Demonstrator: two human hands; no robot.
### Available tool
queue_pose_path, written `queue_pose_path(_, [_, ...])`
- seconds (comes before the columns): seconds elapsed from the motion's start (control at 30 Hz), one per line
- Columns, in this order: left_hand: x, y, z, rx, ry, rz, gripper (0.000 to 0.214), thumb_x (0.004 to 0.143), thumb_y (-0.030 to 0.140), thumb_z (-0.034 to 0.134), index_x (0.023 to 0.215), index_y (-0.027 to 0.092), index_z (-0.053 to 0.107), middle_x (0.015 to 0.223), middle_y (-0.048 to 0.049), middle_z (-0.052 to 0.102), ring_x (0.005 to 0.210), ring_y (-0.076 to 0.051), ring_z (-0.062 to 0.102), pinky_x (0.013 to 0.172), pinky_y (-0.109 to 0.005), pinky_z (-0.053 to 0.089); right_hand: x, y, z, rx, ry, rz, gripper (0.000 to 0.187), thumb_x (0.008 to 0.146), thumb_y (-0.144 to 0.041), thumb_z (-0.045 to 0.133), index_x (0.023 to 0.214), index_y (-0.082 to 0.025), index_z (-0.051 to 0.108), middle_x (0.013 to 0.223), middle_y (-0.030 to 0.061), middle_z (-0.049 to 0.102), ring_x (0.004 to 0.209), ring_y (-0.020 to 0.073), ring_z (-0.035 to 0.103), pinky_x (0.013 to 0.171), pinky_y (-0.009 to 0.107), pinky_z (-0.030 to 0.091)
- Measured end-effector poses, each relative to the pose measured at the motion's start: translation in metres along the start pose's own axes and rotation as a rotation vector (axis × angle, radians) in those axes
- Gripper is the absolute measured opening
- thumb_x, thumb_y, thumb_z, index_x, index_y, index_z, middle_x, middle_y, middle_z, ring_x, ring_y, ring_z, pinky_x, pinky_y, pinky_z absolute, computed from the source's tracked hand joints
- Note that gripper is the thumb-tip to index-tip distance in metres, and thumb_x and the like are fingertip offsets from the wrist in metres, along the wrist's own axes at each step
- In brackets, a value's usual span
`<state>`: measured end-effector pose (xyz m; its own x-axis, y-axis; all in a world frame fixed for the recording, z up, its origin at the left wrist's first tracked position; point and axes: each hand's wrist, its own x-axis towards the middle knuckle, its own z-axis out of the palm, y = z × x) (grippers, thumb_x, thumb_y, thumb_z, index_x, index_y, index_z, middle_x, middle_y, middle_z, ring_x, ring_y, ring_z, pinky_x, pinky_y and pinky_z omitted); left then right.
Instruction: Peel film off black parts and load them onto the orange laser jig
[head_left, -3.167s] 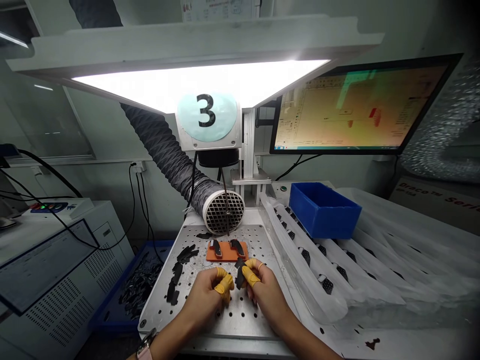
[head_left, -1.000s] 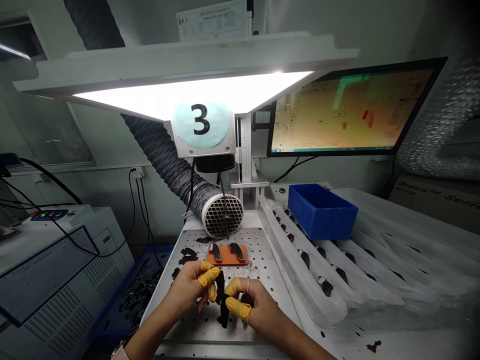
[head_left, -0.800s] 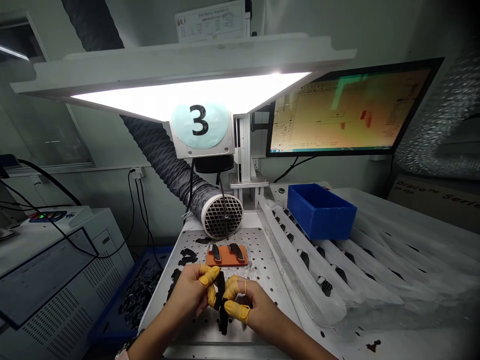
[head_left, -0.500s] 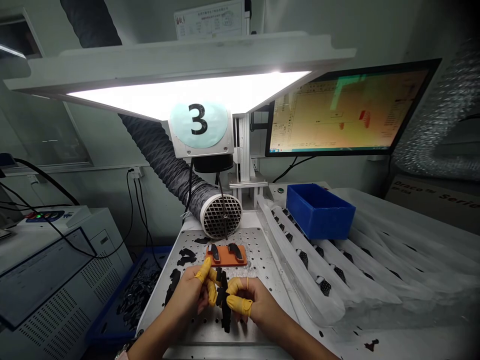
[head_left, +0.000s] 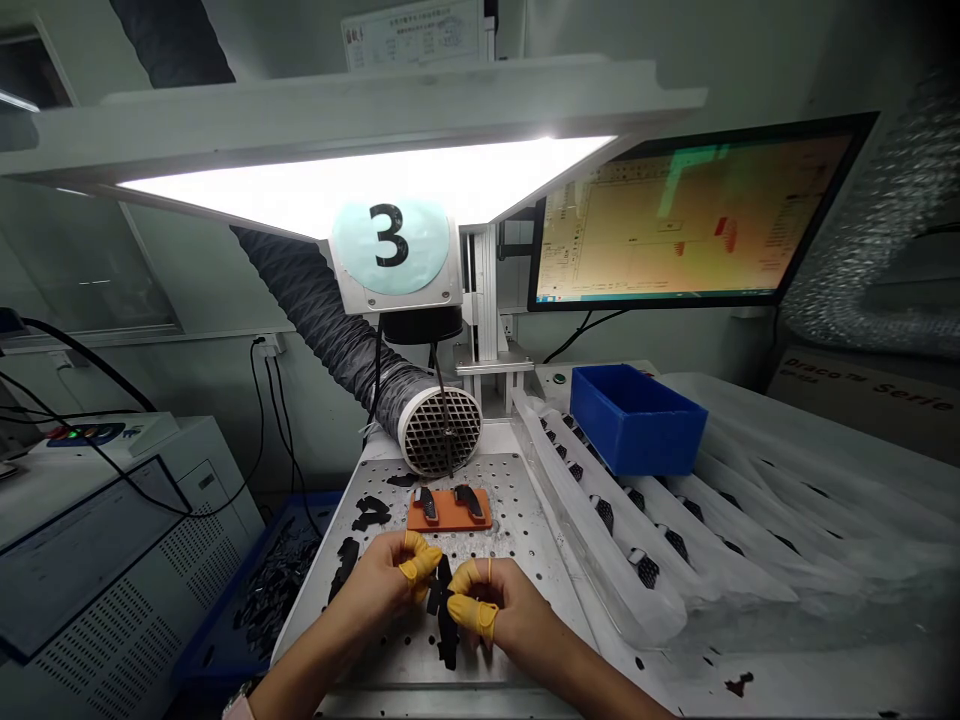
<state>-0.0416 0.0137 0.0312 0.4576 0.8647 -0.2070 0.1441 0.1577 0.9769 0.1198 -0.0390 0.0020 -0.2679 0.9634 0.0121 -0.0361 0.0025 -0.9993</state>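
My left hand [head_left: 379,585] and my right hand [head_left: 504,612] wear yellow finger cots and meet over a perforated metal plate [head_left: 525,560]. Between them stands a long black cut piece [head_left: 447,625], pinched by the fingertips of both hands. Its upper part is partly hidden by my fingers. Further black pieces [head_left: 346,562] lie to the left of my left hand. Just beyond my fingers sits an orange fixture [head_left: 448,524] that holds two small black parts [head_left: 427,505].
A round grilled duct end [head_left: 439,430] stands behind the plate under a laser head labelled 3 [head_left: 394,250]. Right of the plate lie white plastic sleeves with black mesh pieces [head_left: 604,515] and a blue bin [head_left: 637,420]. Left, below the plate, is a blue tray of black scraps [head_left: 274,590].
My hands have come together around the black piece since the oldest frame. My left fingers have closed back in after lifting slightly, and the view has drifted a little.
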Motion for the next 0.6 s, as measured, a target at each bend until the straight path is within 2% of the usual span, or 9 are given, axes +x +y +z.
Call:
queue_pose_path(0.17, [-0.002,-0.001,-0.01,0.043,-0.14,-0.067,0.044,0.059,0.052,0.073,0.062,0.017,0.046,0.044,0.0076,0.04,0.04,-0.004,0.029,0.041,-0.02,0.016,-0.002,0.001,0.001,-0.05,-0.008,-0.005,0.014,0.073,-0.024,0.063,0.067,-0.014,0.056,0.054,-0.0032,0.051,0.048,0.0084,0.046,0.046,0.019,0.034])
queue_pose_path(0.33, [-0.007,0.0,-0.016,0.015,-0.288,-0.1,0.034,0.059,0.036,0.077,0.069,0.015,0.052,0.053,0.005,0.047,0.044,-0.005,0.033,0.042,-0.02,0.02,-0.004,0.001,0.001,-0.079,0.02,-0.06,0.013,0.073,-0.023,0.063,0.067,-0.014,0.058,0.057,-0.0023,0.052,0.05,0.0084,0.045,0.047,0.02,0.034])
queue_pose_path(0.5, [-0.008,0.002,-0.015,-0.04,-0.288,-0.048,0.035,0.048,0.017,0.082,0.069,0.013,0.055,0.062,0.0025,0.053,0.055,-0.007,0.045,0.053,-0.02,0.035,-0.004,-0.004,0.001,-0.073,0.018,-0.079,0.012,0.073,-0.023,0.062,0.068,-0.014,0.058,0.06,-0.0017,0.052,0.053,0.0094,0.047,0.051,0.021,0.037])
queue_pose_path(0.6, [-0.007,0.002,-0.015,-0.096,-0.284,-0.017,0.027,0.054,0.017,0.078,0.072,0.012,0.058,0.064,0.0008,0.055,0.055,-0.007,0.045,0.052,-0.019,0.034,-0.004,-0.007,0.002,-0.064,0.006,-0.084,0.012,0.073,-0.025,0.063,0.069,-0.014,0.059,0.064,-0.0011,0.053,0.056,0.0095,0.047,0.053,0.021,0.037])
